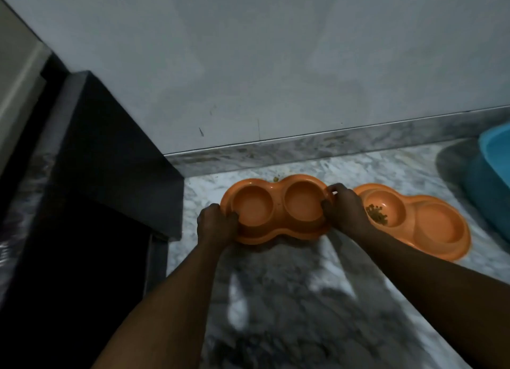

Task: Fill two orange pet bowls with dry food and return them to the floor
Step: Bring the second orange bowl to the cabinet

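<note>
An orange double pet bowl (278, 205) sits near the wall on the marble floor, both of its wells bare. My left hand (216, 225) grips its left end, thumb over the rim. My right hand (343, 208) grips its right end, fingers curled over the edge. A second orange double bowl (430, 222) lies on the floor just to the right, with a small heap of dry food (376, 214) in its left well and nothing in its right well.
A dark cabinet or step (110, 158) stands at the left, close to the held bowl. A blue plastic tub (494, 169) is at the far right. A few crumbs (275, 179) lie by the marble skirting (303, 150) behind the bowls.
</note>
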Action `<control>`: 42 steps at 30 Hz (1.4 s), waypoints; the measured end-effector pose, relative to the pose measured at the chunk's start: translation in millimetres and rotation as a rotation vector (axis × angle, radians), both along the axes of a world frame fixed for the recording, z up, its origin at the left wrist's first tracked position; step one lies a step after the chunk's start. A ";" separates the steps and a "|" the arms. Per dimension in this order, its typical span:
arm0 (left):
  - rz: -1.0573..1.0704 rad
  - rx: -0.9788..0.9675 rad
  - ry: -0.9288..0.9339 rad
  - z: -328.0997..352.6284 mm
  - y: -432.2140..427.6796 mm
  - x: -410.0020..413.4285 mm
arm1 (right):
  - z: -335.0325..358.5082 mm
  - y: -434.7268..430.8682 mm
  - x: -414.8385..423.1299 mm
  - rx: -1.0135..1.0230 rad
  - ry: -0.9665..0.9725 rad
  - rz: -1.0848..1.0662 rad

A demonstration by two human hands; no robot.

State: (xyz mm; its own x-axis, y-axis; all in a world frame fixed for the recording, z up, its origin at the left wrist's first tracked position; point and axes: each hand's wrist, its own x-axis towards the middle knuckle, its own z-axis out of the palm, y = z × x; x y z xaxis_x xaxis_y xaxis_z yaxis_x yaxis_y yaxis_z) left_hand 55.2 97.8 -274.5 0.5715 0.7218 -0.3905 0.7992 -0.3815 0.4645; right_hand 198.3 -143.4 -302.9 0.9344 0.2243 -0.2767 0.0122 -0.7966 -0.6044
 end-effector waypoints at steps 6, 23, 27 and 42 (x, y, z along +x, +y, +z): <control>-0.030 -0.053 -0.056 151.2 -16.2 -34.3 | 163.2 -21.1 -33.8 0.033 0.064 -0.019; -0.014 -0.126 -0.214 754.5 -9.2 -208.5 | 776.3 -35.3 -221.4 0.097 -0.074 -0.105; 0.016 -0.118 -0.286 806.2 10.6 -242.0 | 822.9 -18.4 -252.7 0.147 -0.112 -0.087; 0.240 -0.128 -0.358 861.3 118.1 -479.4 | 876.3 134.5 -415.7 0.234 -0.077 0.218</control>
State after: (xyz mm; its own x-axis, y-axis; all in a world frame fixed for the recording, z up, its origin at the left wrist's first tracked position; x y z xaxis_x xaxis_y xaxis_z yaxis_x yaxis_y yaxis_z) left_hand -424.2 215.9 586.8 0.5095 0.8089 -0.2935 0.6384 -0.1267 0.7592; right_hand -217.4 -9.0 573.4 0.8734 0.4708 -0.1246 0.2199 -0.6095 -0.7617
